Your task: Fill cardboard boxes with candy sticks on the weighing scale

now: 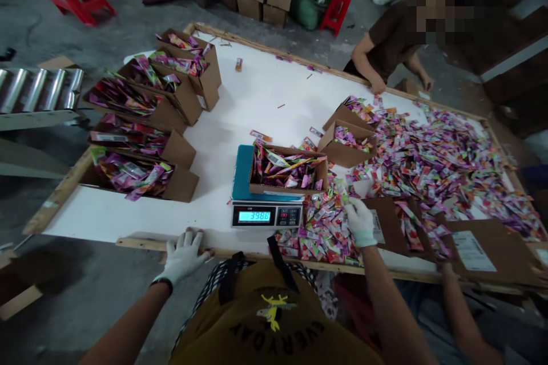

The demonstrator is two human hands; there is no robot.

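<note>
we see dim, even indoor light, slight glare on the foil packets [432, 165], a pale glow off the white bench [128, 217], soft shadows across the concrete floor [47, 262], and wide-lens bending toward the edges.

Left hand [184, 256] faces a free white strip of bench [128, 217] between the near wooden rail [141, 242] and the row of cardboard boxes [180, 182]; the digital scale [266, 215], topped by a loaded box [287, 179], blocks passage rightward. Right hand [360, 222] is hemmed in by loose sachets [432, 165], with the scale on one side and a flat cardboard sheet [387, 225] on the other. Widest gap: bare bench [265, 91] beyond the scale, up to the far rail [274, 50], crossed only by stray sachets [238, 64].
</note>
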